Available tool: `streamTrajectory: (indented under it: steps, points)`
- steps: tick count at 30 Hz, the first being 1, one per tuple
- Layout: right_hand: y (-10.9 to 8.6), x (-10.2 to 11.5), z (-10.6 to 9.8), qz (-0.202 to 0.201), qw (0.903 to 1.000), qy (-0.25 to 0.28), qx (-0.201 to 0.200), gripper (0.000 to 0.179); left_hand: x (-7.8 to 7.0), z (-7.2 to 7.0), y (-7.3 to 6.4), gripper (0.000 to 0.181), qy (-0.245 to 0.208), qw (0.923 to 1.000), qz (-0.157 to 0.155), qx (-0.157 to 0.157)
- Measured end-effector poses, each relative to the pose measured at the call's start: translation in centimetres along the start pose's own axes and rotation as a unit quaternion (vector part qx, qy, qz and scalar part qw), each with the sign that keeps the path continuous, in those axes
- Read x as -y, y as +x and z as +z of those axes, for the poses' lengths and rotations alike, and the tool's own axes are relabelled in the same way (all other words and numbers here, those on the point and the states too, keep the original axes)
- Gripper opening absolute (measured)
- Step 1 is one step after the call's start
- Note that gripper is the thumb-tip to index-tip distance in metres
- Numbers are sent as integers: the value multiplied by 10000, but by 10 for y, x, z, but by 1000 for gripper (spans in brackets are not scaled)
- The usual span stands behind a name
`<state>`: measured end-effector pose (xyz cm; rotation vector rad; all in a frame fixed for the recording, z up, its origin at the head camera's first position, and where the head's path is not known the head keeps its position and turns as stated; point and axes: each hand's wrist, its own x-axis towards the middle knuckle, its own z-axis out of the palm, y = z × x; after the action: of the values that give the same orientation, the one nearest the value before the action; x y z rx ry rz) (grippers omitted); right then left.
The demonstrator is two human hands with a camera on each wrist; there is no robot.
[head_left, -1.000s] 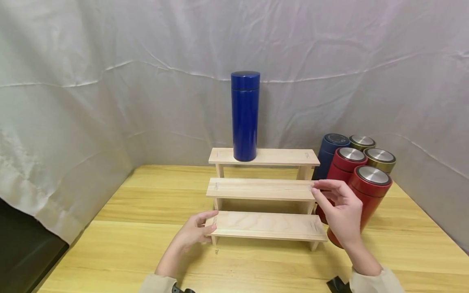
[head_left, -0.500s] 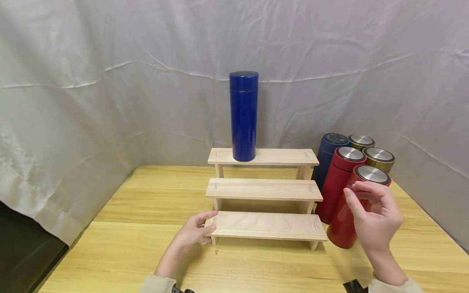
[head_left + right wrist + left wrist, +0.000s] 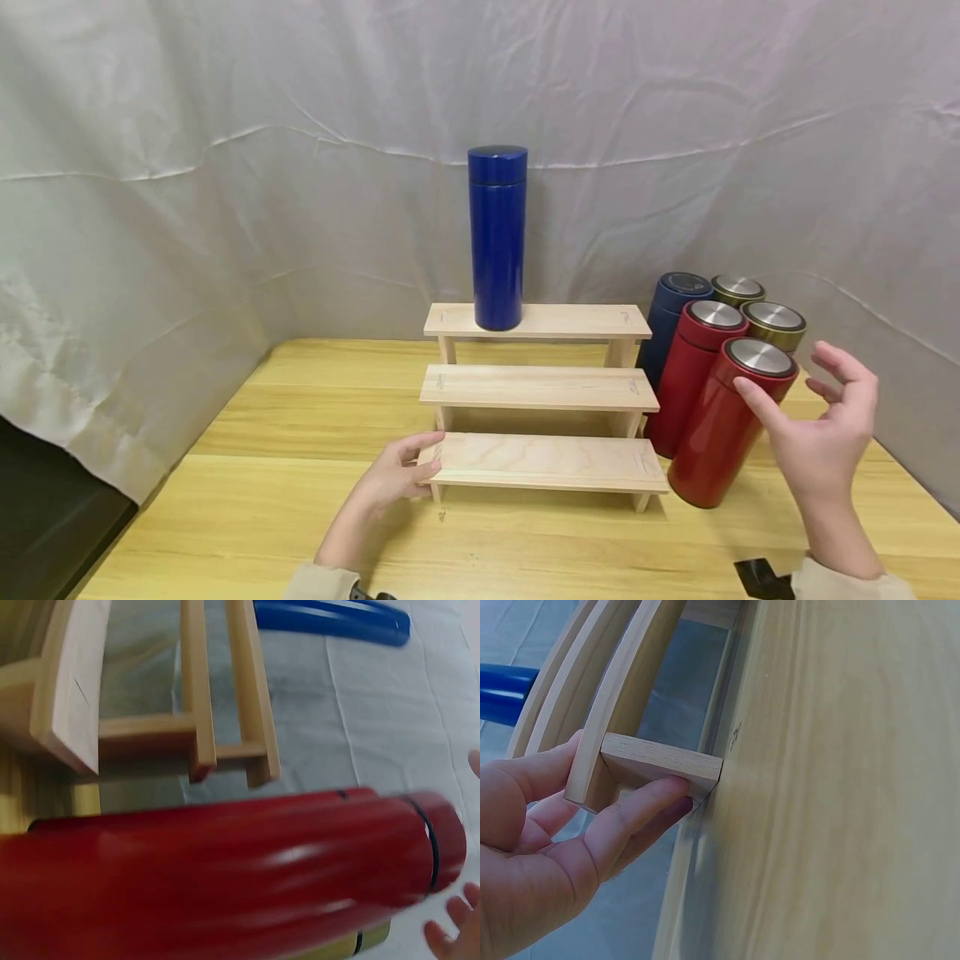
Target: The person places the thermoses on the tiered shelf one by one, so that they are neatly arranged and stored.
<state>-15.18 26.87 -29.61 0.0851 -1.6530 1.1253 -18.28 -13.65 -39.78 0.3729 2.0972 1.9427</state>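
From where I stand, the head view takes in the whole worktop [image 3: 300,433], with a three-tier wooden stand [image 3: 540,387] in the middle. A glossy blue flask [image 3: 498,242] stands upright on its top tier, left of centre. Right of the stand, five capped flasks crowd together: a front red flask [image 3: 731,433], a second red flask [image 3: 688,379] behind it, a navy flask [image 3: 663,321] nearest the stand's top tier, a near gold flask [image 3: 778,337] and a far gold flask [image 3: 738,287]. Their caps hide whatever is inside. The left hand [image 3: 401,471] grips the left end of the stand's lowest tier. The right hand [image 3: 832,433] is right of the stand, beside the front red flask, thumb and fingers held wide; I can't tell whether the thumb touches it.

The left wrist view adds what the head view covers: fingers [image 3: 641,810] against the outer face of the stand's left leg [image 3: 660,761], the thumb over the board.

The right wrist view, blurred, shows a gap between the right fingertips and the front red flask's cap. Here that flask largely covers the second red one, and a strip of gold shows below, on the side away from the stand.
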Motion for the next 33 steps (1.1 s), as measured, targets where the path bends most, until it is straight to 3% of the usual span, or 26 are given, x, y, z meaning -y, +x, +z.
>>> streamTrajectory:
  steps: [4,8,16,20,24,27,33]
  points:
    - [8,-8,-9,1104,9913,463,550,71,1,-1,0,51,-21,10000,-1,14]
    - [13,-22,-19,1685,9713,1112,1258,71,0,-1,0,50,-66,10000,13,32]
    - [17,-48,-31,1645,9423,1523,2486,65,-2,-1,-1,51,-77,10000,2,27]
    - [17,-77,-37,1625,9315,1592,2839,71,-2,-1,0,52,-90,9999,1,63]
    - [17,-106,-42,1585,9138,1902,3221,73,-1,-1,0,52,-95,9999,-6,74]
    - [16,-106,-41,1547,9007,2135,3454,72,-1,-1,0,51,-104,9999,-9,66]
    - [14,-81,-34,1427,8885,2471,3594,78,-1,-1,0,51,-85,9999,-2,80]
